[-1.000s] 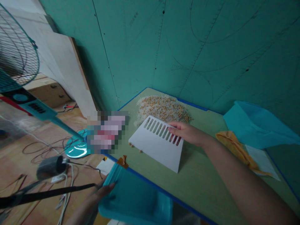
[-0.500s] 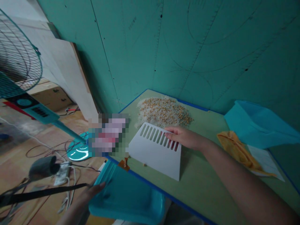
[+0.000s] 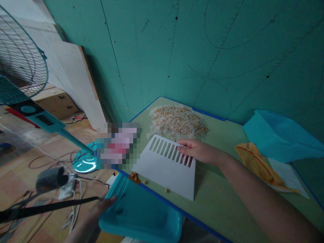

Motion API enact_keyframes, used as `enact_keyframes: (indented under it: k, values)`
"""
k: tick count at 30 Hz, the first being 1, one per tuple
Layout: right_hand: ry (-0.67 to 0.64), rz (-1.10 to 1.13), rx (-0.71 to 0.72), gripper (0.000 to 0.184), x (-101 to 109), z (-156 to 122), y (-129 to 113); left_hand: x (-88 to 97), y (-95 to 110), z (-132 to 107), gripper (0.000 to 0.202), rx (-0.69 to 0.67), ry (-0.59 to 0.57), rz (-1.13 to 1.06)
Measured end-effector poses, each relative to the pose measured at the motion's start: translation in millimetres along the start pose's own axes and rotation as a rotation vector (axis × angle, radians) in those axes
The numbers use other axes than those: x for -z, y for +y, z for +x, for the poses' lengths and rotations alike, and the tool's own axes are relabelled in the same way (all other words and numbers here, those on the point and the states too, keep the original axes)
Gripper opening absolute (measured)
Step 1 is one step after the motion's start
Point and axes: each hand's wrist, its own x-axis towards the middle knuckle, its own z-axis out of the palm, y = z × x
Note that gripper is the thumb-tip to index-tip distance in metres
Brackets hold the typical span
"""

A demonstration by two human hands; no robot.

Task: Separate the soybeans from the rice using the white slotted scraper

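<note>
My right hand [image 3: 191, 150] is closed on the slotted back edge of a white trapezoid plastic scraper [image 3: 164, 175], which stands tilted on the green table. Its wide edge faces the near side, with small tan beans [image 3: 166, 190] just in front of it. Behind it lies a heap of pale grains mixed with golden beans [image 3: 179, 121]. My left hand [image 3: 101, 207] grips the left rim of a teal plastic tray [image 3: 141, 216], its thumb over the rim and its other fingers hidden. The tray sits just below the table's blue-trimmed near edge.
A pixelated pink item [image 3: 118, 146] lies at the table's left corner. On the right are a teal bin [image 3: 278, 135] and an orange cloth [image 3: 258, 165] on white paper. Left of the table stand a fan [image 3: 45, 118] and cables. A green wall [image 3: 202, 50] rises behind.
The scraper has slid slightly toward the table's near edge in my right hand, and the loose beans before it have moved that way. The tray appears shifted slightly right and down.
</note>
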Motion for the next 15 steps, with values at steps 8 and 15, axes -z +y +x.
enact_keyframes:
  k: [8, 15]
  values:
    - [-0.052, 0.012, -0.001, 0.024, -1, 0, 1, -11.2, -1, -6, 0.043, 0.038, -0.053, -0.004]
    - [-0.125, -0.064, -0.028, 0.021, -8, -5, -6, -31.2, -12, -17, 0.054, 0.077, -0.070, 0.000]
